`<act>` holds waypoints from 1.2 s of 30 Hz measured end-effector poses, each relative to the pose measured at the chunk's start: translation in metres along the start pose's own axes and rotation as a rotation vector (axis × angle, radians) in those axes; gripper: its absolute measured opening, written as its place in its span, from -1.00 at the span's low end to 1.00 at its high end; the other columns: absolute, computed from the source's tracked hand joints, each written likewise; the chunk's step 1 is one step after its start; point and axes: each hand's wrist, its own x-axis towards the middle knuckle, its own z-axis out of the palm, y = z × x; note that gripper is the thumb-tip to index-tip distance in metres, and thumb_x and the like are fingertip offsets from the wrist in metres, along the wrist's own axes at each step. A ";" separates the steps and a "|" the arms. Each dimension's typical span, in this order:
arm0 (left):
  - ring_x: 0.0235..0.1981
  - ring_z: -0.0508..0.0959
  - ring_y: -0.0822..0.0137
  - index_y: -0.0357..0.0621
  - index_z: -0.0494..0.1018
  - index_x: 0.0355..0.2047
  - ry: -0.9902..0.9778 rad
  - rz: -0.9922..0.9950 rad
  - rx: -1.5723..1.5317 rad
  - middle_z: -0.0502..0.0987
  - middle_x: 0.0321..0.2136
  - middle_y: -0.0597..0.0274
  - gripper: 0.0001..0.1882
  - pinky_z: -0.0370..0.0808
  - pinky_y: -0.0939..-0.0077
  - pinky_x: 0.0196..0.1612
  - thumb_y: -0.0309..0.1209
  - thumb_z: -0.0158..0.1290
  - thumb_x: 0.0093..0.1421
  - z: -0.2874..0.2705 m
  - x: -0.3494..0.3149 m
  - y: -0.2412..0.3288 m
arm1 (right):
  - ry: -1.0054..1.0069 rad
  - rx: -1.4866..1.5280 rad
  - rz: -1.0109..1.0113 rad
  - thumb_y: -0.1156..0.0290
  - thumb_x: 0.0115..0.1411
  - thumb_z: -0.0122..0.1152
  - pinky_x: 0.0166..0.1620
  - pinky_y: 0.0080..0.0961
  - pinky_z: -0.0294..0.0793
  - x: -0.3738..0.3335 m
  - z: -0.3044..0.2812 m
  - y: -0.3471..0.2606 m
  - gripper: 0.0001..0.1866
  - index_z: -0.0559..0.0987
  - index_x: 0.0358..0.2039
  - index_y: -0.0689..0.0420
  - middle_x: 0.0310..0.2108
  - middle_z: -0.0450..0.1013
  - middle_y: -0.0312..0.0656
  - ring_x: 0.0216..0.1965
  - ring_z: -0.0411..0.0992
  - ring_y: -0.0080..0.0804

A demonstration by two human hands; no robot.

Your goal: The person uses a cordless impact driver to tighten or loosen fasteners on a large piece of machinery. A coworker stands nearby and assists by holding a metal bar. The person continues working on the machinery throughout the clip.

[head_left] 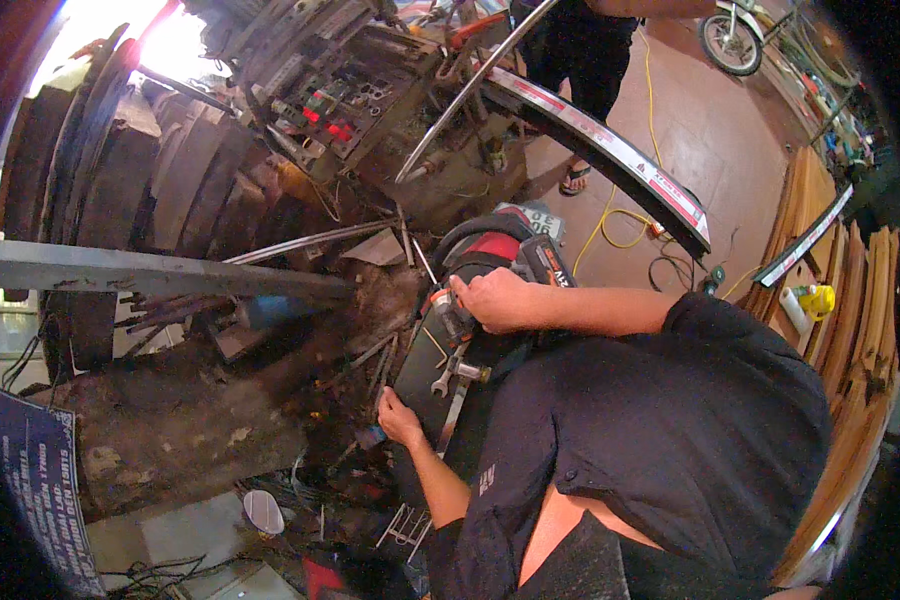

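My right hand is wrapped round a cordless power tool with a grey and orange head. Its black battery shows beyond my wrist. Below the tool is a long black motorbike seat. On the seat lie an open-end wrench, a metal socket and a thin bent rod, perhaps a hex key. My left hand is at the seat's left edge with its fingers curled together; whatever they pinch is too small to name.
A metal beam juts in from the left above cluttered scrap. Dark boards lean behind it. A long wrapped strip slants across the far side, near a standing person. A yellow cord crosses the floor. Wooden planks stand at right.
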 end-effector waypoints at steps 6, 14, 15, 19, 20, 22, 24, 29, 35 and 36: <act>0.02 0.62 -0.18 -0.20 0.66 0.05 0.018 -0.071 0.012 0.68 -0.01 -0.08 -0.34 0.49 0.03 0.07 0.15 -0.10 0.46 -0.003 -0.006 0.008 | -0.205 0.042 -0.107 0.11 0.10 0.43 -0.23 -0.12 0.61 0.000 -0.028 0.019 -0.01 0.25 0.40 0.45 -0.22 0.66 0.10 -0.21 0.67 -0.08; 0.05 0.60 -0.20 -0.19 0.62 0.10 -0.020 -0.099 0.031 0.67 0.01 -0.11 -0.34 0.46 0.05 0.10 0.16 -0.09 0.45 -0.007 -0.003 0.016 | -0.092 0.135 -0.123 -0.03 0.12 0.46 -0.13 -0.08 0.54 -0.009 -0.016 0.022 0.00 0.32 0.37 0.41 -0.27 0.67 0.04 -0.23 0.67 -0.07; 0.05 0.60 -0.21 -0.19 0.62 0.10 -0.015 -0.115 0.060 0.67 0.00 -0.12 -0.33 0.46 0.05 0.10 0.16 -0.09 0.46 -0.007 -0.004 0.016 | -0.068 0.148 -0.125 -0.03 0.12 0.47 -0.14 -0.09 0.54 -0.011 -0.014 0.023 0.00 0.32 0.37 0.41 -0.27 0.67 0.04 -0.24 0.67 -0.05; 0.04 0.60 -0.20 -0.20 0.62 0.10 -0.022 -0.088 0.045 0.67 -0.01 -0.14 -0.32 0.46 0.05 0.08 0.17 -0.11 0.46 -0.008 -0.006 0.020 | 0.053 0.172 -0.183 0.13 0.24 0.25 -0.31 -0.04 0.53 -0.016 -0.006 0.027 -0.23 0.38 0.29 0.46 -0.38 0.67 0.01 -0.40 0.66 -0.04; 0.03 0.60 -0.20 -0.20 0.62 0.10 -0.026 -0.099 0.067 0.67 -0.01 -0.14 -0.32 0.46 0.05 0.08 0.18 -0.11 0.46 -0.008 -0.006 0.021 | 0.068 0.187 -0.188 0.15 0.27 0.21 -0.31 -0.04 0.53 -0.016 -0.004 0.027 -0.25 0.38 0.30 0.46 -0.39 0.66 0.02 -0.41 0.65 -0.03; 0.03 0.60 -0.21 -0.19 0.62 0.10 -0.029 -0.112 0.077 0.67 -0.02 -0.14 -0.31 0.46 0.05 0.08 0.19 -0.12 0.47 -0.008 -0.005 0.022 | 0.037 0.201 -0.173 0.14 0.26 0.25 -0.26 -0.06 0.52 -0.014 -0.002 0.026 -0.21 0.35 0.33 0.45 -0.36 0.66 0.03 -0.36 0.65 -0.01; 0.03 0.60 -0.21 -0.18 0.62 0.11 -0.038 -0.148 0.067 0.67 -0.01 -0.14 -0.31 0.47 0.05 0.08 0.20 -0.13 0.47 -0.007 -0.005 0.023 | -0.057 0.197 -0.130 0.09 0.19 0.40 -0.12 -0.11 0.53 -0.010 -0.004 0.025 -0.08 0.30 0.38 0.43 -0.30 0.66 0.05 -0.26 0.65 -0.01; 0.04 0.60 -0.21 -0.17 0.61 0.12 -0.010 -0.145 0.065 0.67 0.00 -0.13 -0.30 0.47 0.07 0.09 0.21 -0.13 0.46 -0.004 -0.003 0.019 | -0.129 0.197 -0.144 0.01 0.20 0.41 -0.13 -0.11 0.51 -0.009 -0.015 0.024 -0.04 0.29 0.38 0.44 -0.27 0.66 0.06 -0.25 0.65 0.00; 0.04 0.61 -0.19 -0.17 0.62 0.11 -0.034 -0.152 0.051 0.67 0.00 -0.11 -0.31 0.48 0.07 0.09 0.21 -0.10 0.45 -0.004 0.000 0.012 | -0.159 0.192 -0.146 -0.07 0.19 0.42 -0.11 -0.12 0.50 -0.007 -0.017 0.026 0.00 0.29 0.38 0.45 -0.28 0.66 0.06 -0.23 0.65 -0.02; 0.04 0.61 -0.18 -0.17 0.62 0.10 -0.056 -0.198 0.060 0.67 0.00 -0.11 -0.31 0.48 0.07 0.08 0.21 -0.10 0.45 -0.004 0.001 0.013 | -0.150 0.204 -0.149 -0.07 0.19 0.42 -0.10 -0.13 0.50 -0.006 -0.016 0.026 0.00 0.29 0.38 0.45 -0.29 0.66 0.06 -0.23 0.65 -0.02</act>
